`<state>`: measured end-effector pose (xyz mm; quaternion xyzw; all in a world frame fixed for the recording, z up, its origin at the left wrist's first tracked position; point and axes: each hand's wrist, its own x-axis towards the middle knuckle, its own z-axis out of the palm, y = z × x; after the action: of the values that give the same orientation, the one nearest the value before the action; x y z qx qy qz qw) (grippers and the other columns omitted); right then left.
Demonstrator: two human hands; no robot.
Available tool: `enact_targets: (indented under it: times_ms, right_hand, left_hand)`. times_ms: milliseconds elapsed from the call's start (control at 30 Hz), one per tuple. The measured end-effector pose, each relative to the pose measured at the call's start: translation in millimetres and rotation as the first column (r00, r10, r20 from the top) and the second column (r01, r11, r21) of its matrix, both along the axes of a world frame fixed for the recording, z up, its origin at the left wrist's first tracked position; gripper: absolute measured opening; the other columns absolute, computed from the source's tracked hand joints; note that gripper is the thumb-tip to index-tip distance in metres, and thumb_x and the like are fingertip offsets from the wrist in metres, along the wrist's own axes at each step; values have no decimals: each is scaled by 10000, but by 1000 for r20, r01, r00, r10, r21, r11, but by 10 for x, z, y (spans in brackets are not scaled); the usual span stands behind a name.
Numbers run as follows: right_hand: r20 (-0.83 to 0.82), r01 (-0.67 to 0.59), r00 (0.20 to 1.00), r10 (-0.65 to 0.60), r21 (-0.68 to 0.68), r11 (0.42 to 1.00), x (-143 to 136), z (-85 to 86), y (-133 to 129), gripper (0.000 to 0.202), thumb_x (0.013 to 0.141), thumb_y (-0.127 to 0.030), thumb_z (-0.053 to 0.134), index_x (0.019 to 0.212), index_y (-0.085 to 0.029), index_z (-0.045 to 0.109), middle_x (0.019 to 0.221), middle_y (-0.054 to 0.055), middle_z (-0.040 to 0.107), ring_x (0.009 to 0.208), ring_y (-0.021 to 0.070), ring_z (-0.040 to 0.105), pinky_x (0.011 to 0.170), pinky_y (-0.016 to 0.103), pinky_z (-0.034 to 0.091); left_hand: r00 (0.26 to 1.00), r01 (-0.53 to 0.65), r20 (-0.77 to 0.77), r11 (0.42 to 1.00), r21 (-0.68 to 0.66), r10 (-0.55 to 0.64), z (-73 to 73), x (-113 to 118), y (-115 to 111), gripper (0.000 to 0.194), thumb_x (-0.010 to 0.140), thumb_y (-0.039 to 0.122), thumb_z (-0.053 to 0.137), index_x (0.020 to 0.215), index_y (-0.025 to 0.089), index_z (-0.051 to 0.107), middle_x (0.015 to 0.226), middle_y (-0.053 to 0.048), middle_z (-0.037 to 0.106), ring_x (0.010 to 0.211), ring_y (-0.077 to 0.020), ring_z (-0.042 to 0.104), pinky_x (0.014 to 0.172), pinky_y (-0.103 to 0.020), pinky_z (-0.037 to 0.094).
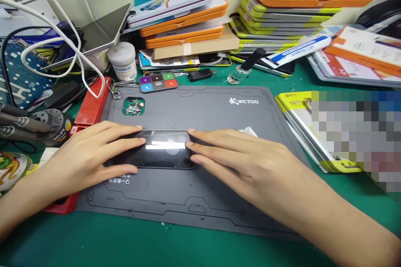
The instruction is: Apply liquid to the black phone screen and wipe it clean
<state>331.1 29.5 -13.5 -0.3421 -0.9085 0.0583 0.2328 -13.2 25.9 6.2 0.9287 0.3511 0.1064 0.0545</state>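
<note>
A smartphone (169, 158) with a dark, glossy screen lies flat and sideways on the grey work mat (232, 204). Bright light reflects in the middle of its glass. My left hand (90, 150) spans the phone's left end, with fingertips along the far edge and on the glass and the thumb at the near edge. At the right end, my right hand (247, 154) touches the phone with stretched fingertips; its palm holds nothing. A small white piece (249, 132) sticks out behind the right hand, partly hidden. Small metal parts (134, 107) lie in the mat's recess.
A red tool or stand (90, 104) borders the mat's left side, near a white paste jar (123, 61). Stacked boxes (184, 29) line the back. A small bottle (244, 69) with a black cap stands behind the mat. Yellow packages (291, 112) lie right. White cables (62, 37) loop at left.
</note>
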Motion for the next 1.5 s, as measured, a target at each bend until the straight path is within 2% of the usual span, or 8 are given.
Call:
enact_targets:
  times_ms: [767, 1167, 1500]
  right_hand:
    - [-17, -13, 1000, 14, 21, 1000, -18, 2, 25, 282, 1100, -200, 553, 1126, -166, 832, 1273, 123, 815, 1061, 259, 812, 949, 425, 661]
    - [-8, 38, 999, -39, -104, 994, -20, -2, -4, 312, 1124, -251, 513, 1202, -215, 813, 1292, 105, 796, 1129, 253, 769, 929, 418, 626]
    - [-42, 65, 997, -71, -125, 990, -40, -55, 3, 296, 1124, -266, 527, 1212, -198, 801, 1285, 111, 800, 1148, 259, 758, 949, 447, 629]
  left_hand:
    - [998, -20, 59, 999, -51, 23, 8, 22, 3, 479, 1032, 530, 690, 1435, 270, 687, 1526, -98, 666, 1323, -289, 681, 1150, -472, 567]
    - [999, -13, 41, 998, -63, 15, 0, 32, 21, 423, 1046, 533, 664, 1417, 338, 722, 1525, -74, 662, 1300, -289, 677, 1131, -481, 564]
    - [1000, -8, 27, 998, -61, 10, -19, 23, 24, 435, 1053, 545, 646, 1424, 328, 714, 1535, -88, 650, 1323, -287, 659, 1147, -491, 555]
